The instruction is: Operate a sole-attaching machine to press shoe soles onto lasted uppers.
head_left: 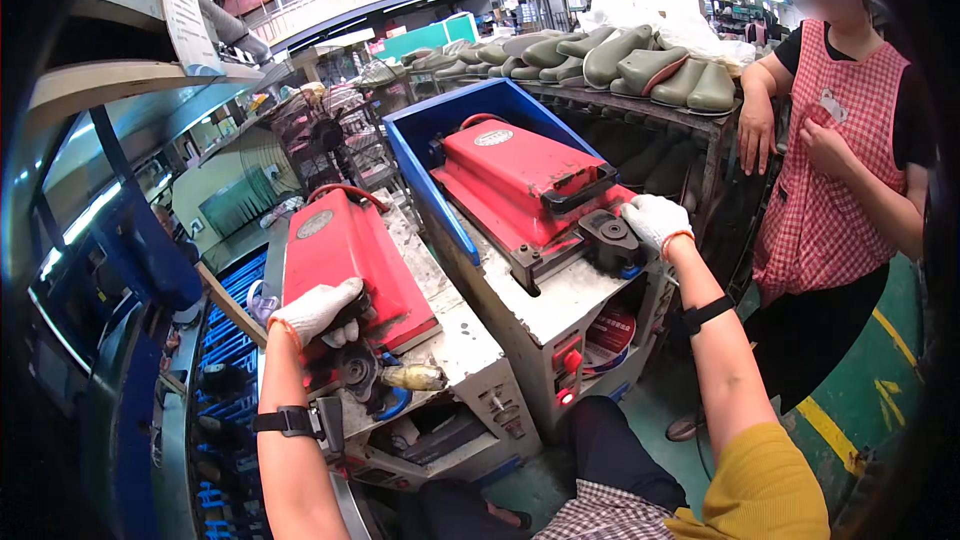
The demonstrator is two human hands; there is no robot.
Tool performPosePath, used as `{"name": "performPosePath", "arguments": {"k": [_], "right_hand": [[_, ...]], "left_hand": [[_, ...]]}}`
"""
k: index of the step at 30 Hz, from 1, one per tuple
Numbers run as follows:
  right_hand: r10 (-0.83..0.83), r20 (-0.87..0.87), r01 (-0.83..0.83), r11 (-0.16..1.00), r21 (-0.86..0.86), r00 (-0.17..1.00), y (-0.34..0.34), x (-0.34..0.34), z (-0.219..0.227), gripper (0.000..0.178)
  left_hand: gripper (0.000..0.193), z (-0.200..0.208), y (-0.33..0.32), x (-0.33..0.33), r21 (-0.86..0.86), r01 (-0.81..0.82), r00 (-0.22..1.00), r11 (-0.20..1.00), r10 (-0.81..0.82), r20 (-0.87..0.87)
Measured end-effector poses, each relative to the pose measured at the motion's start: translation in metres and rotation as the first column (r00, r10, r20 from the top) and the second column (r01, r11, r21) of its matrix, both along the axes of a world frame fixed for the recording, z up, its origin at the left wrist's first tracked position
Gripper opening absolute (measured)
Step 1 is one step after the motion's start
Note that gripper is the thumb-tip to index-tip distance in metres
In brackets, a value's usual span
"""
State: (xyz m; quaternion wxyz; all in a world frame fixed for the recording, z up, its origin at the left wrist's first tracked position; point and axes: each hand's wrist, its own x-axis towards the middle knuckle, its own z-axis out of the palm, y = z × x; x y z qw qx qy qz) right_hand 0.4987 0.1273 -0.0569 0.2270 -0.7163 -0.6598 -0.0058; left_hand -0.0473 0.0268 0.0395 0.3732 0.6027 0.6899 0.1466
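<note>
Two red-covered machines stand side by side in front of me: the left machine and the right machine. My left hand, in a white knitted glove, is closed round a dark handle at the front of the left cover. Just below it sits a black round-topped fitting, with a yellowish wrapped piece beside it. My right hand, also gloved, has its bent fingers on the far side of a matching black fitting; its thumb is hidden. A black front handle crosses the right cover.
Olive-green clogs crowd a rack behind the machines. At right stands a person in a red checked apron, close to my right arm. A blue guard surrounds the right machine. On my left are blue racks.
</note>
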Motion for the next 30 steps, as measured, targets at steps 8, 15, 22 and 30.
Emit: {"name": "performPosePath", "arguments": {"k": [8,15,22,30], "right_hand": [[-0.026,0.011,0.026,0.998,-0.048,1.0,0.0013,0.0,0.0017,0.05],[-0.019,0.012,0.02,0.999,-0.047,1.0,-0.0004,0.0011,0.0039,0.049],[-0.021,0.009,0.021,0.999,-0.035,1.0,-0.0017,-0.0004,0.0034,0.049],[-0.022,0.007,0.023,0.999,-0.036,1.0,0.0004,0.0007,0.0029,0.049]], "left_hand": [[0.071,-0.0013,0.0015,-0.0007,-0.012,0.001,1.0,1.0,0.0,0.027],[0.068,-0.0025,0.0022,-0.0023,-0.001,0.015,0.999,1.0,-0.015,0.048],[0.07,-0.0025,0.0013,-0.0001,0.002,-0.011,0.999,1.0,0.011,0.047],[0.071,-0.0024,0.0023,-0.0002,0.015,-0.008,0.999,1.0,0.008,0.053]]}}
